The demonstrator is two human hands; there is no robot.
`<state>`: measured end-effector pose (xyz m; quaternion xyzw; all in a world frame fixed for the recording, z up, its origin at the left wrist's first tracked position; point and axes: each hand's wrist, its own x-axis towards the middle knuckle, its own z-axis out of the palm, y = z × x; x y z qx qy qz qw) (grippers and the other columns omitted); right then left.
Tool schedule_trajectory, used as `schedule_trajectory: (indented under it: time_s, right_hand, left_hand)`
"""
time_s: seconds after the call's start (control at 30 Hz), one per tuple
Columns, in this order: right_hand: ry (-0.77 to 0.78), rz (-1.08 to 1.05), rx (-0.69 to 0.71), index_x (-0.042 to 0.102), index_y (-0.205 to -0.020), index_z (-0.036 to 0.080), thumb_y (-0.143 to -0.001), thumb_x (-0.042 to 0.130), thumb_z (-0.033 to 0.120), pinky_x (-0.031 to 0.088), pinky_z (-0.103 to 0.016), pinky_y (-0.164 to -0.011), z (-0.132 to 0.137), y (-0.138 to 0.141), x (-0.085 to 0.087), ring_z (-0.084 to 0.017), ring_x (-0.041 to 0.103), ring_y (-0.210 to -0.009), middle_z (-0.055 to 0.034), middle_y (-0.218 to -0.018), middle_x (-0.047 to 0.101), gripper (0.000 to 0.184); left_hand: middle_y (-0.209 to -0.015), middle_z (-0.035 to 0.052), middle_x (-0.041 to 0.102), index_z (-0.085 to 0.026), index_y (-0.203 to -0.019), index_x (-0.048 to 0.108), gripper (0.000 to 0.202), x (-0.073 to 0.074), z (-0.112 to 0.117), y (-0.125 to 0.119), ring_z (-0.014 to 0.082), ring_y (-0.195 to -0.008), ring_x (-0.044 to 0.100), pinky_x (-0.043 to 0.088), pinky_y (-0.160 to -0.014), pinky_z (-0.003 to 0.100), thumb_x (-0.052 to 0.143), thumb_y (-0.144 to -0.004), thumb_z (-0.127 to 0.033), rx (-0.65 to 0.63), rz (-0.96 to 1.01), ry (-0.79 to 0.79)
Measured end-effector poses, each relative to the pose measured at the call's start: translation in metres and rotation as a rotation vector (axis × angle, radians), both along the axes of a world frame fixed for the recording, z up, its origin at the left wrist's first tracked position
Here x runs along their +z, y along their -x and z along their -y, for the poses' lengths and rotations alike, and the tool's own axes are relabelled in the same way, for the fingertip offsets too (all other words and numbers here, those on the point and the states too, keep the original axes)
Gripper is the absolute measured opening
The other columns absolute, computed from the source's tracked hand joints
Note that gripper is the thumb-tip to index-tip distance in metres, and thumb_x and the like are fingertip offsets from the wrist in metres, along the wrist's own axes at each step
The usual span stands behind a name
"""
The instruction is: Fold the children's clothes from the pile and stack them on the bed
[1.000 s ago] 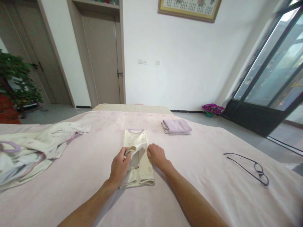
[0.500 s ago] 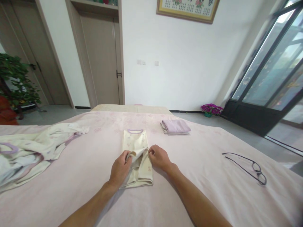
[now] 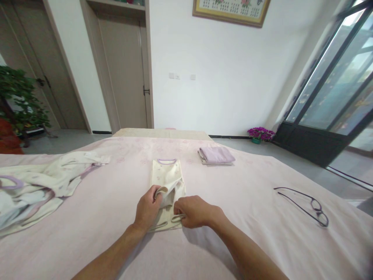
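Note:
A small cream shirt (image 3: 166, 173) with a lilac neckband lies partly folded on the pink bedsheet, its neck pointing away from me. My left hand (image 3: 149, 208) pinches a raised, curled fold of it near the middle left. My right hand (image 3: 192, 211) is closed at the lower right part of the shirt, with a bit of cream cloth showing under the fingers. Its fingertips are partly hidden by the hand itself. Between the two hands the fabric is lifted and opens in a loose gap.
Folded lilac clothing (image 3: 217, 155) lies beyond my right hand. A loose heap of cream clothes (image 3: 52, 175) spreads over the left side. Black-framed glasses (image 3: 316, 210) rest at the right. The pink sheet (image 3: 247, 241) reaches down toward me.
My right hand has moved down and slightly left, from the shirt's middle right edge to its lower right part. My left hand keeps its hold in the same place.

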<state>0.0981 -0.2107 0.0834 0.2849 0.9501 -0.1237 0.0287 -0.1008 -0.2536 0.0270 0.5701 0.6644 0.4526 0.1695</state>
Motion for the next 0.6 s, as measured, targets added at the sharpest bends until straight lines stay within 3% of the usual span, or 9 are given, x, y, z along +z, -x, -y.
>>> schedule_trajectory:
  time_s: [0.27, 0.43, 0.6]
  right_hand:
    - [-0.035, 0.111, -0.093, 0.072, -0.093, 0.029, -0.065, 0.062, 0.012, 0.038, -0.028, -0.064, -0.004, -0.014, 0.014, -0.023, 0.067, -0.081, -0.0040, -0.091, 0.073, 0.035]
    - [-0.061, 0.124, -0.111, 0.073, -0.090, 0.026, -0.068, 0.060, 0.011, 0.040, -0.030, -0.065, -0.004, -0.015, 0.015, -0.026, 0.068, -0.082, -0.0072, -0.091, 0.074, 0.030]
    - [-0.157, 0.225, -0.259, 0.072, -0.080, 0.021, -0.067, 0.061, 0.005, 0.042, -0.031, -0.067, -0.002, -0.016, 0.024, -0.026, 0.068, -0.077, -0.0115, -0.084, 0.073, 0.024]
  left_hand:
    - [-0.089, -0.0015, 0.069, -0.023, -0.096, 0.061, 0.020, 0.004, 0.007, -0.004, 0.0164, -0.081, 0.063, 0.042, -0.074, 0.025, 0.045, -0.086, -0.029, -0.061, -0.110, 0.012]
    - [-0.091, -0.0014, 0.069, -0.024, -0.097, 0.061, 0.020, 0.003, 0.009, -0.009, 0.0160, -0.086, 0.063, 0.042, -0.077, 0.024, 0.043, -0.087, -0.023, -0.172, -0.193, 0.010]
    - [-0.090, 0.0012, 0.067, -0.022, -0.091, 0.060, 0.017, 0.002, 0.011, -0.012, 0.0174, -0.088, 0.061, 0.042, -0.079, 0.026, 0.044, -0.088, -0.020, -0.256, -0.332, -0.028]
